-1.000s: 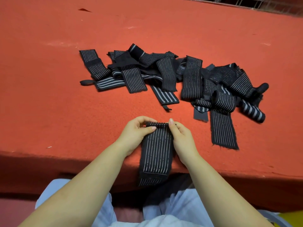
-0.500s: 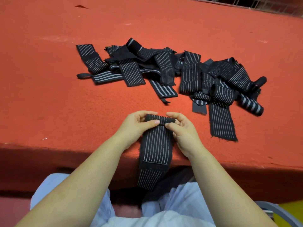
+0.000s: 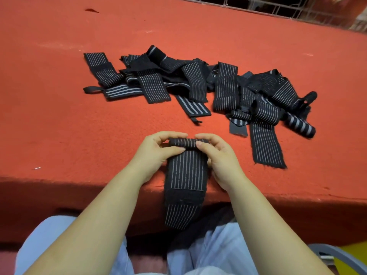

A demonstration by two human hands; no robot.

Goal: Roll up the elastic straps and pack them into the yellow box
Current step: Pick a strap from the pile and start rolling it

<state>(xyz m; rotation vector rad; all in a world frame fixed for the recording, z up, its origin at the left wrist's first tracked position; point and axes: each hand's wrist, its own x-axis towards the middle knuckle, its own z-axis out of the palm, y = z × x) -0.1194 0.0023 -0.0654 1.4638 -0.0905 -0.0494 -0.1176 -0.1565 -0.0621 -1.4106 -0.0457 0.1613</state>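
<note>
Left hand (image 3: pixel 156 153): fingers (image 3: pixel 174 134) curled over the top of the small roll, thumb pressed on its near side, so it pinches the left end of the roll
Right hand (image 3: pixel 220 161): fingers (image 3: pixel 206 136) curled over the top as well, thumb tip on the front of the roll, pinching the right end
Strap (image 3: pixel 185 171): black stretchy cloth with thin pale lines running along it; the far end is wound into a tight little tube between both sets of fingers
Rest of the strap: lies flat from the roll toward the person, passes between the two wrists, bends over the desk edge and hangs down in front of the knees
Strap patch: a plain fuzzy black band with no lines crosses it right at the desk edge
Desk (image 3: pixel 59 116): covered in rough orange-red felt, soft looking, with a rounded front edge and small bits of fluff
Pile of straps (image 3: pixel 198 86): many more black lined strips heaped farther back on the desk, well apart from the hands; some lie flat, some are folded, a few are partly curled
Wide-line straps: some in the pile have fatter grey stripes
Yellow box (image 3: pixel 353 261): only a yellow corner shows at the bottom right, below the desk, behind a grey curved bar
Trousers (image 3: pixel 214 253): pale blue smooth cloth on the person's lap, under the hanging strap end
</note>
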